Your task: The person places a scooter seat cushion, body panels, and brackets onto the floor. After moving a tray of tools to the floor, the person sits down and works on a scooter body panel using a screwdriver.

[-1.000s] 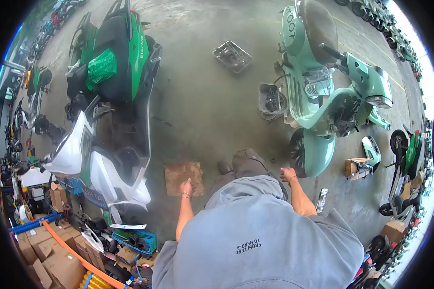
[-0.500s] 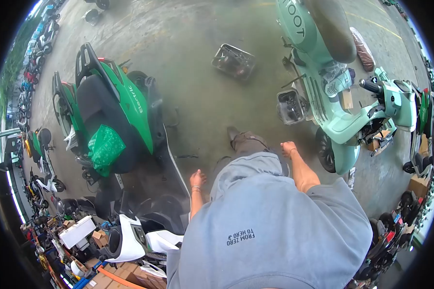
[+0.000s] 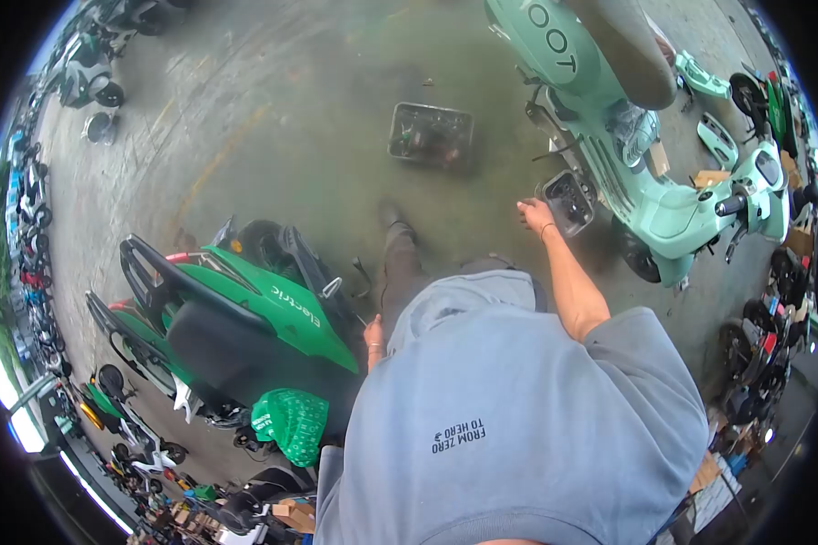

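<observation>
Well, in the head view, the person in the grey-blue shirt (image 3: 518, 400) has both arms out in front. The right hand (image 3: 536, 216) is just beside a clear tray of dark parts (image 3: 569, 202), on the near side of the mint-green scooter (image 3: 600, 118). Its fingers look loosely bent, but I can't tell whether the tips meet. The left hand (image 3: 374, 332) is lower and closer to the body, near the green scooter marked "Electric" (image 3: 282, 304); it's too small and blurred for me to say if it's spread or pinching something.

A green bag (image 3: 291, 422) sits at the near edge of that scooter's black seat (image 3: 223, 345). Farther off, between the two scooters, a larger clear tray (image 3: 432, 134) rests on the concrete floor (image 3: 309, 136), with dark parts inside. At far right are a loose mint-green panel (image 3: 718, 141) and cardboard; more scooters line the far left.
</observation>
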A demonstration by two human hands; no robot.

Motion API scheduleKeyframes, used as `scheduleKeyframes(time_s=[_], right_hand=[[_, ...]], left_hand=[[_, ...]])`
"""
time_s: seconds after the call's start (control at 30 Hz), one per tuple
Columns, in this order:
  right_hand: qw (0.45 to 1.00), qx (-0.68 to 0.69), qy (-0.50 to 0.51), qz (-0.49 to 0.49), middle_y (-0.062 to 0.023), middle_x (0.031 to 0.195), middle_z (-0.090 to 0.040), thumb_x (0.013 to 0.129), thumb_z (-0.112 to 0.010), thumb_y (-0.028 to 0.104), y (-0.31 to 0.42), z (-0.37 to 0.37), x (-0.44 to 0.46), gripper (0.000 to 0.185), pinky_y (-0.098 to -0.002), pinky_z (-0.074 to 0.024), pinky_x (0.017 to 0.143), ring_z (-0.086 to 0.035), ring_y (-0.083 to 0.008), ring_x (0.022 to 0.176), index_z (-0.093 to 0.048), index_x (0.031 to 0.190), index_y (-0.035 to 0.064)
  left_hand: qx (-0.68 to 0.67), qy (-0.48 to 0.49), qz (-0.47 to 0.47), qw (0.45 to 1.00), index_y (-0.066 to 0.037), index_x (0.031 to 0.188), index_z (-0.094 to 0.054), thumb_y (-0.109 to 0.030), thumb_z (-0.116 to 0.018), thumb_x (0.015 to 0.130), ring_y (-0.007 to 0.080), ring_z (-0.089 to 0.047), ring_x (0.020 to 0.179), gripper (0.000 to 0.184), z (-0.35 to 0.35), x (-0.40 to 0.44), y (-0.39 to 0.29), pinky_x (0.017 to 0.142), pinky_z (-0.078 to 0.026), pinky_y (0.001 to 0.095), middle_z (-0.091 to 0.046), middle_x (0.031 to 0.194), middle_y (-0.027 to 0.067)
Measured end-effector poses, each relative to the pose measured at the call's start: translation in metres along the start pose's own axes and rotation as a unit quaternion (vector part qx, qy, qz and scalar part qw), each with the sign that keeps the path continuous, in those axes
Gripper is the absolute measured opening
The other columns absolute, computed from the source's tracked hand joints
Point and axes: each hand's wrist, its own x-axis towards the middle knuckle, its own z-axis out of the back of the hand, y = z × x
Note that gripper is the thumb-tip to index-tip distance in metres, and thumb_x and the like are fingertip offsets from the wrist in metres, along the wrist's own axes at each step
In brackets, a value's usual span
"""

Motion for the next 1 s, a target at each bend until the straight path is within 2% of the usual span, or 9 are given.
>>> scheduleKeyframes(time_s=[0.03, 0.1, 0.17, 0.37, 0.43, 0.57, 0.7, 0.8, 1.0], right_hand=[[0.999, 0.005, -0.039, -0.032, -0.0115, 0.091, -0.063, 0.087, -0.058, 0.023, 0.003, -0.006, -0.008, 0.038, -0.0308, -0.0486, 0.06, -0.061, -0.0202, 0.074, -0.055, 0.116, -0.0019], [0.983, 0.08, -0.042, -0.16, -0.0111, 0.086, -0.063, 0.086, -0.059, 0.021, -0.024, -0.022, 0.005, 0.037, -0.0318, -0.0479, 0.056, -0.058, -0.0196, 0.069, -0.056, 0.114, -0.0021], [0.98, 0.05, -0.019, -0.19, -0.0103, 0.083, -0.062, 0.085, -0.059, 0.02, -0.005, -0.041, -0.007, 0.035, -0.034, -0.0477, 0.054, -0.056, -0.0185, 0.065, -0.058, 0.113, -0.0016], [0.985, 0.035, -0.105, -0.132, -0.0166, 0.104, -0.065, 0.085, -0.058, 0.026, 0.085, -0.072, -0.051, 0.038, -0.0333, -0.0493, 0.074, -0.064, -0.0248, 0.086, -0.061, 0.112, -0.0005], [0.979, 0.082, -0.116, -0.145, -0.0166, 0.105, -0.065, 0.081, -0.061, 0.03, 0.083, -0.084, -0.033, 0.041, -0.0361, -0.0519, 0.073, -0.066, -0.027, 0.086, -0.062, 0.113, 0.0045], [0.991, 0.03, -0.106, -0.076, -0.0165, 0.11, -0.063, 0.08, -0.062, 0.032, 0.055, -0.098, 0.009, 0.04, -0.0364, -0.0437, 0.092, -0.058, -0.0314, 0.107, -0.064, 0.11, 0.0056], [0.975, 0.151, -0.12, -0.11, -0.0186, 0.11, -0.063, 0.08, -0.061, 0.027, 0.089, -0.088, 0.029, 0.043, -0.0324, -0.0406, 0.094, -0.057, -0.0285, 0.107, -0.061, 0.111, -0.0035], [0.946, 0.225, -0.119, -0.2, -0.0133, 0.104, -0.063, 0.088, -0.057, 0.025, 0.116, -0.072, 0.04, 0.042, -0.0311, -0.0483, 0.068, -0.062, -0.0208, 0.085, -0.052, 0.12, -0.0008], [0.952, 0.193, -0.128, -0.201, -0.0099, 0.097, -0.064, 0.086, -0.059, 0.023, 0.108, -0.082, 0.106, 0.036, -0.0278, -0.0488, 0.064, -0.062, -0.0167, 0.079, -0.057, 0.115, 0.0004]], left_hand=[[-0.061, 0.002, -0.019, 0.998, 0.003, 0.075, -0.063, -0.031, -0.062, 0.085, 0.0159, -0.049, 0.062, 0.035, 0.028, -0.004, -0.046, 0.061, -0.042, 0.0305, -0.058, 0.069, 0.0052], [-0.272, 0.129, 0.06, 0.952, -0.001, 0.092, -0.062, -0.028, -0.058, 0.09, 0.0178, -0.055, 0.057, 0.027, 0.073, 0.041, -0.091, 0.047, -0.042, 0.0285, -0.06, 0.07, 0.0079], [-0.34, 0.041, 0.072, 0.937, -0.001, 0.105, -0.056, -0.027, -0.055, 0.091, 0.0204, -0.059, 0.058, 0.03, 0.104, 0.086, -0.146, 0.045, -0.044, 0.0277, -0.062, 0.076, 0.0103], [-0.354, 0.123, 0.028, 0.927, -0.001, 0.113, -0.051, -0.031, -0.052, 0.092, 0.0316, -0.064, 0.079, 0.037, 0.194, 0.215, -0.262, 0.059, -0.049, 0.0363, -0.062, 0.099, 0.0194], [-0.268, 0.086, -0.008, 0.96, -0.001, 0.112, -0.051, -0.031, -0.051, 0.092, 0.0335, -0.063, 0.08, 0.036, 0.199, 0.229, -0.304, 0.061, -0.05, 0.0384, -0.062, 0.101, 0.0194], [-0.203, 0.085, -0.039, 0.975, 0.0, 0.11, -0.052, -0.031, -0.051, 0.092, 0.0335, -0.063, 0.078, 0.036, 0.189, 0.241, -0.363, 0.062, -0.05, 0.0415, -0.061, 0.099, 0.0192], [-0.208, 0.129, -0.015, 0.969, 0.005, 0.113, -0.048, -0.029, -0.054, 0.091, 0.0347, -0.063, 0.078, 0.041, 0.165, 0.232, -0.399, 0.061, -0.052, 0.0413, -0.06, 0.101, 0.0214], [-0.128, 0.149, -0.032, 0.98, 0.008, 0.119, -0.045, -0.027, -0.056, 0.09, 0.0298, -0.064, 0.075, 0.047, 0.144, 0.218, -0.433, 0.059, -0.053, 0.0357, -0.06, 0.099, 0.0221], [0.105, 0.203, -0.072, 0.971, 0.008, 0.11, -0.056, -0.027, -0.058, 0.088, 0.0251, -0.066, 0.074, 0.041, 0.076, 0.257, -0.498, 0.064, -0.053, 0.0322, -0.065, 0.089, 0.0172]])
